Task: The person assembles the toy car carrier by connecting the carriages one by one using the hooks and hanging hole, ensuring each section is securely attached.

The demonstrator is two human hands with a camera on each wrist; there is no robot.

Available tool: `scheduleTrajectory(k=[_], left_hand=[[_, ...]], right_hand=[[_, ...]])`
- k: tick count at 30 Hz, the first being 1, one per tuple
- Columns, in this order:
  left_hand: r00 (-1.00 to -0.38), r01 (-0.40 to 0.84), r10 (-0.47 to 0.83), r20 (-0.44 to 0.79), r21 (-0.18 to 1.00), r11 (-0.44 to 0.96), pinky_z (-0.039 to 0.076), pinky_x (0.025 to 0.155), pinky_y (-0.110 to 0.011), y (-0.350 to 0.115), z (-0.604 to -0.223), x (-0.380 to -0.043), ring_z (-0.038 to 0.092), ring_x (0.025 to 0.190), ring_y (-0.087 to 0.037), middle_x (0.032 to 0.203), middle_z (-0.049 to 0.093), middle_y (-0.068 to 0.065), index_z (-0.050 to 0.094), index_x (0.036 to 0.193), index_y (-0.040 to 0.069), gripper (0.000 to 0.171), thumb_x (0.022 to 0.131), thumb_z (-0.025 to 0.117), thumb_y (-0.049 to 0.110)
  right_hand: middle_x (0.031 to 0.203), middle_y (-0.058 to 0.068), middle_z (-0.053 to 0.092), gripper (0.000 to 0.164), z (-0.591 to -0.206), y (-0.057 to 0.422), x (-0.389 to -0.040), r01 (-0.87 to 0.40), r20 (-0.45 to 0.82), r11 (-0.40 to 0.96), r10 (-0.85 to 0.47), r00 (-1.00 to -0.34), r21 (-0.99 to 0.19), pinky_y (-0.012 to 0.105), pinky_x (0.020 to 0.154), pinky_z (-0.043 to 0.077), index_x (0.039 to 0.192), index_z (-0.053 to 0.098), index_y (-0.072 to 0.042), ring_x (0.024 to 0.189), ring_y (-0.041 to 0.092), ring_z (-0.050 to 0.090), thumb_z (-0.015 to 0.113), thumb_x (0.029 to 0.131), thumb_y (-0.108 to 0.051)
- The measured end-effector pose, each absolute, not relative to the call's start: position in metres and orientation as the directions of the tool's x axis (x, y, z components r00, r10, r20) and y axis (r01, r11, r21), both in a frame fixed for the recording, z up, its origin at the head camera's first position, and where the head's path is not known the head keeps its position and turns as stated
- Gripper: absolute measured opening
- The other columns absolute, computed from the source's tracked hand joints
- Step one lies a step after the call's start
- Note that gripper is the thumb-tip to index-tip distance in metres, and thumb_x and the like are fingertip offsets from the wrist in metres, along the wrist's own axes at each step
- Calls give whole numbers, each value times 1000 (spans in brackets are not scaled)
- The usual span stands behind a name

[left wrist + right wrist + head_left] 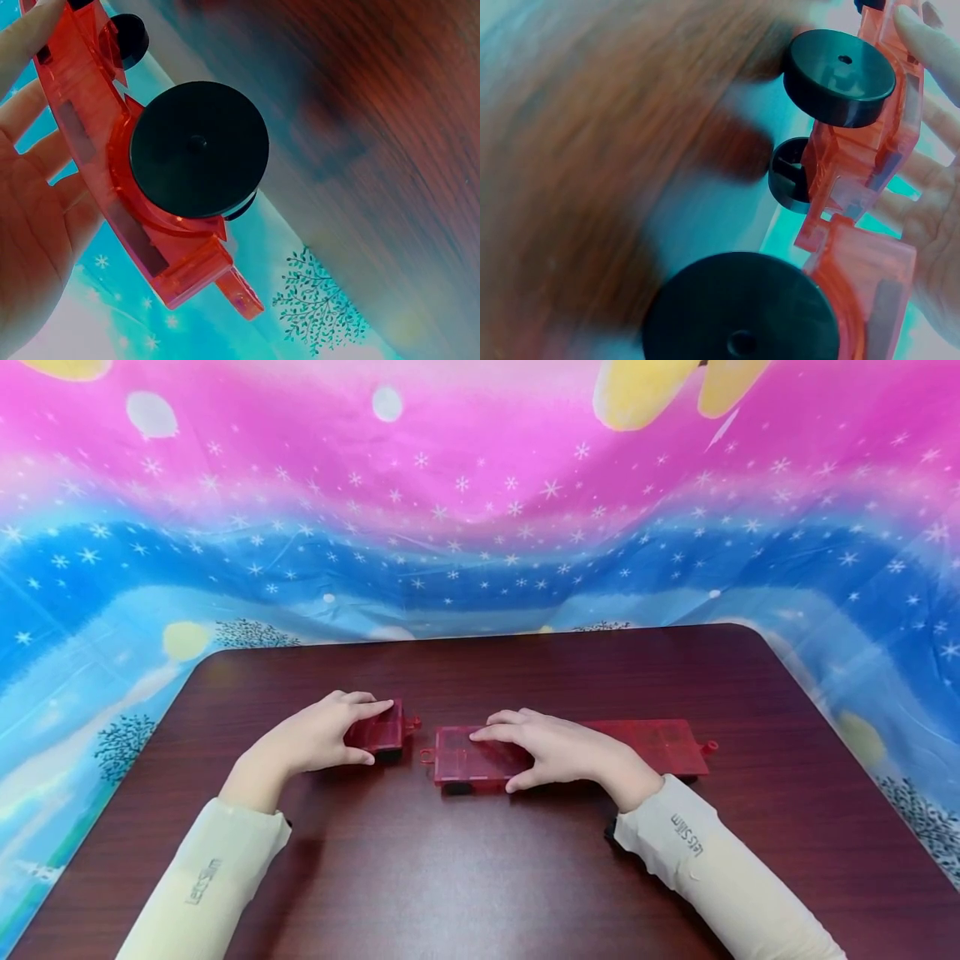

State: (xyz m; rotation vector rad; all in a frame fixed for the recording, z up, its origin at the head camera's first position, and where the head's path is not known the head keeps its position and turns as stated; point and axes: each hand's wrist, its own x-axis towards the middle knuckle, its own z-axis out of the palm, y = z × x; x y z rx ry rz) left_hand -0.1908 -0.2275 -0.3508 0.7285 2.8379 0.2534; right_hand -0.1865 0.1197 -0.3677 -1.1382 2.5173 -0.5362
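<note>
My left hand [318, 735] grips a red see-through toy car base [388, 727] across its width, thumb on the near side and fingers at the far side. Its black wheel [199, 150] shows large in the left wrist view. My right hand [558, 750] holds a second red car base [457, 758] the same way, partly hiding it. A third red car base [660, 743] trails behind the second, linked end to end in the right wrist view. The left base's small hook [413, 724] faces the second base's loop [427, 757] across a narrow gap.
All the car bases are on a dark brown wooden table [442, 877] with rounded far corners. Behind and around it hangs a pink and blue cloth [480, 552] with snowflakes. Another hook [709, 747] sticks out at the far right of the row.
</note>
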Motion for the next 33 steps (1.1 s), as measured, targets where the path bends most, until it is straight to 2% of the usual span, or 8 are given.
scheduleTrajectory(k=[17, 33], left_hand=[[-840, 478, 517, -167, 225, 849, 50, 101, -52, -224, -353, -175, 47, 131, -40, 146, 49, -19, 46, 150, 17, 80, 81, 83, 31], [-843, 469, 508, -175, 224, 854, 55, 94, -50, -220, -356, -163, 49, 128, -39, 145, 50, -18, 49, 149, 19, 80, 79, 84, 34]], right_hand=[[153, 2, 41, 75, -370, 121, -187, -646, -118, 598, -771, -626, -475, 46, 108, 45, 150, 44, -29, 137, 22, 41, 80, 84, -33], [154, 3, 40, 76, -371, 121, -187, -638, -119, 604, -764, -634, -479, 47, 110, 44, 151, 43, -30, 139, 23, 40, 80, 84, -35]])
